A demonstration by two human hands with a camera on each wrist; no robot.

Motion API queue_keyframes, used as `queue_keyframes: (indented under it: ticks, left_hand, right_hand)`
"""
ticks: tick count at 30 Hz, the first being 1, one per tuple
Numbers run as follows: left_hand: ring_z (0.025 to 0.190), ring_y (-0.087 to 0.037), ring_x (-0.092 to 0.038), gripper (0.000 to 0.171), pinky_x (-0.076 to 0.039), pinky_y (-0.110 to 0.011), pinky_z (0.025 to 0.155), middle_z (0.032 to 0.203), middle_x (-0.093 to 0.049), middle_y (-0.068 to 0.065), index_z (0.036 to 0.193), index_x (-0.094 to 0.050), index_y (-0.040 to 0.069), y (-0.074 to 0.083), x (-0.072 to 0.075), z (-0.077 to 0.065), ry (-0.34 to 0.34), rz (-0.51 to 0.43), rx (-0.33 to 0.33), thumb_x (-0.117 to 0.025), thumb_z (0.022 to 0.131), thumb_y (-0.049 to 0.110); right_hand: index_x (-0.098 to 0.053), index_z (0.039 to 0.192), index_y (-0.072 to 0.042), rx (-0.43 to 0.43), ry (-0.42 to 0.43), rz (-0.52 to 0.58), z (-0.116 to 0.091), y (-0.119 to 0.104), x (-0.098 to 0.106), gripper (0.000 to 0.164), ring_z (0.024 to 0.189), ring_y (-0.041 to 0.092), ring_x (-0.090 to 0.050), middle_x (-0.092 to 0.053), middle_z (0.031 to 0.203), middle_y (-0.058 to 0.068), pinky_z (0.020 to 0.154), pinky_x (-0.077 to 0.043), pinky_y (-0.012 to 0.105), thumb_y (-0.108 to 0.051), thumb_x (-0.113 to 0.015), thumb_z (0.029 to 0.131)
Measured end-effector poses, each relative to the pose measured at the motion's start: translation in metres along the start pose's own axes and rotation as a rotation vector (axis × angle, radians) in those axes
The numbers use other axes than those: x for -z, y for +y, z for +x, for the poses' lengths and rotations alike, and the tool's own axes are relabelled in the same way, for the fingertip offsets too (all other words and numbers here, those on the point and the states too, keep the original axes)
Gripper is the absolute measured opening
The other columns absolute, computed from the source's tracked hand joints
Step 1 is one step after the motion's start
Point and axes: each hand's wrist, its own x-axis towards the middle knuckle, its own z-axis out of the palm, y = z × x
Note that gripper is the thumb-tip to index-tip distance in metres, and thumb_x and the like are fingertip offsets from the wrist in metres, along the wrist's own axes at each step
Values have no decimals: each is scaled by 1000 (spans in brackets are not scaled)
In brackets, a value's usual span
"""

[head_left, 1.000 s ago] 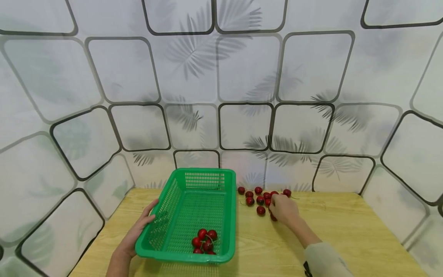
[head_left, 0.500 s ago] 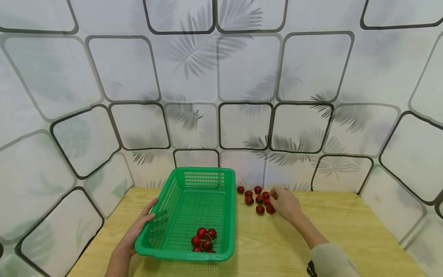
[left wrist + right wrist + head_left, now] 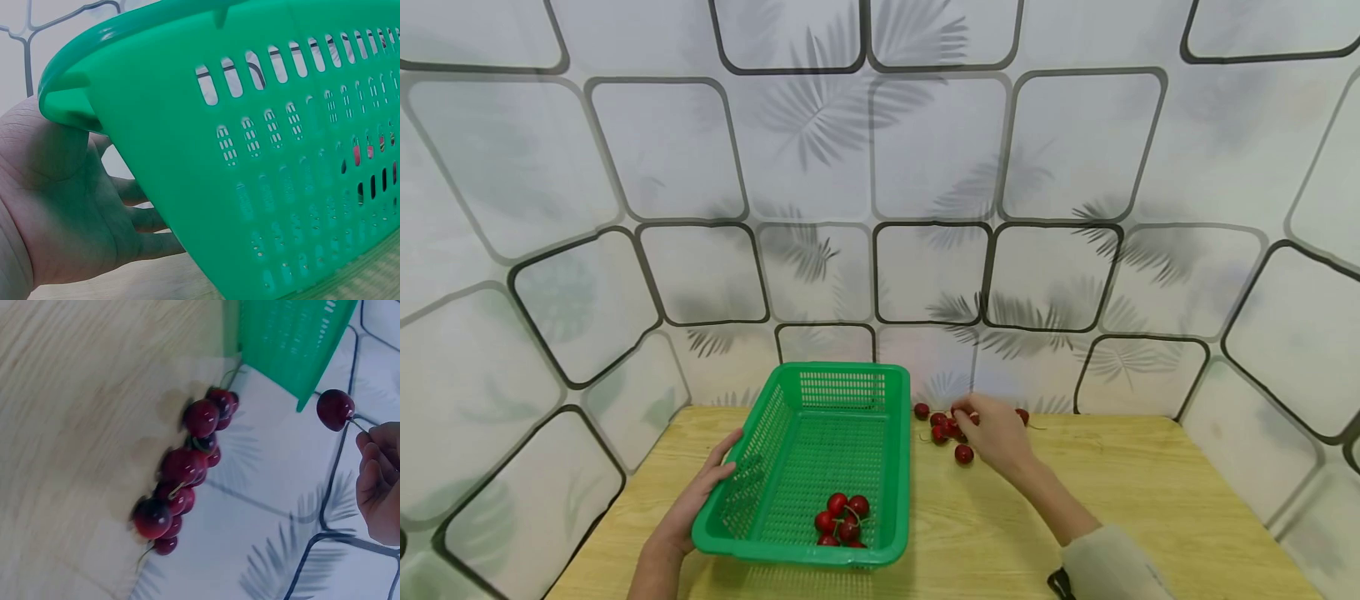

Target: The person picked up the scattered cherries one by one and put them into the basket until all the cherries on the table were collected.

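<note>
In the head view my left hand (image 3: 688,508) lies against the left side of a green plastic basket (image 3: 897,467), fingertips at its rim. The left wrist view shows this hand (image 3: 69,206) under the rim, fingers extended along the outer wall. My right hand (image 3: 992,433) is over the loose cherries (image 3: 938,433) right of the basket. In the right wrist view, the right hand (image 3: 382,487) pinches a cherry (image 3: 335,410) by its stem; the fruit hangs apart from the row of cherries (image 3: 181,465). Several red cherries (image 3: 838,521) sit in the basket's near right corner.
A wooden table (image 3: 1120,500) bears everything. Behind it stands a pale patterned wall covering (image 3: 820,275), close to the loose cherries. One cherry (image 3: 1022,416) lies right of the group near the back edge, and another cherry (image 3: 964,454) lies nearer the front.
My right hand has moved left over the cherries, and a cherry now hangs by its stem from its fingers. The left hand and the basket have hardly shifted.
</note>
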Motion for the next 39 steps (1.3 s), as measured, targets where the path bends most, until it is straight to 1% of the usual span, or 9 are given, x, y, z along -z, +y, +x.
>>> queue_keyframes:
  ticks: [5, 11, 15, 20, 24, 27, 32, 35, 39]
  left_hand:
    - [112, -20, -54, 62, -52, -36, 88, 158, 7, -17, 159, 12, 31, 0, 1, 0, -9, 3, -7, -26, 110, 35]
    - [111, -20, -55, 62, -52, -36, 87, 159, 9, -18, 159, 12, 31, 0, 1, 0, -2, -3, 1, -26, 111, 35]
    - [110, -20, -56, 61, -52, -36, 87, 157, 8, -17, 159, 12, 31, -1, 1, 0, -16, -1, -7, -25, 111, 35]
    - [111, -21, -56, 60, -52, -37, 88, 155, 7, -17, 159, 11, 33, -2, 2, 0, -32, 2, -18, -25, 111, 35]
    - [111, -20, -55, 60, -52, -37, 88, 156, 8, -16, 159, 11, 33, -1, 2, 0, -37, 0, -21, -25, 111, 35]
    - [111, -20, -56, 60, -52, -37, 88, 155, 6, -17, 159, 10, 33, -1, 2, 0, -32, 1, -19, -25, 111, 35]
    - [110, -21, -57, 59, -53, -37, 87, 153, -1, -15, 159, 6, 34, -1, 2, 1, -21, 3, -16, -27, 111, 35]
    - [110, -21, -57, 59, -53, -37, 87, 151, -4, -12, 159, 6, 34, -1, 2, 1, -24, 2, -17, -27, 111, 34]
    - [111, -21, -56, 59, -53, -37, 87, 152, -3, -13, 159, 7, 34, -1, 2, 1, -25, 8, -18, -26, 111, 35]
  right_hand:
    - [-74, 86, -6, 127, 99, 59, 4, -17, -3, 11, 57, 6, -55, -71, 76, 2, 53, -46, 24, 2, -79, 80]
    - [-75, 85, -6, 173, 101, 162, 2, -39, -14, 11, 53, -1, -46, -70, 72, 1, 49, -41, 19, 2, -80, 79]
    - [-75, 85, -7, 224, 74, 163, -3, -54, -24, 11, 57, 3, -55, -73, 76, 2, 53, -45, 19, 0, -81, 79]
    - [-75, 87, -7, 263, -12, 157, -11, -70, -39, 9, 65, 10, -66, -75, 82, 2, 58, -49, 18, -2, -79, 81]
    - [-76, 87, -8, 290, -72, 134, -15, -82, -50, 7, 68, 11, -69, -75, 83, 1, 60, -51, 18, -4, -79, 83]
    - [-76, 87, -11, 307, -132, 82, -17, -91, -57, 5, 70, 10, -70, -75, 82, -2, 63, -52, 18, -7, -78, 84]
    - [-75, 85, -15, 324, -299, -7, -18, -103, -66, 4, 70, 6, -66, -73, 80, -6, 62, -50, 18, -11, -77, 86]
    - [-75, 84, -17, 313, -399, -63, -18, -110, -71, 5, 69, 5, -64, -72, 78, -8, 60, -48, 18, -13, -75, 87]
    - [-73, 77, -19, 300, -487, -124, -18, -116, -77, 11, 61, 2, -57, -66, 69, -12, 53, -44, 20, -13, -76, 85]
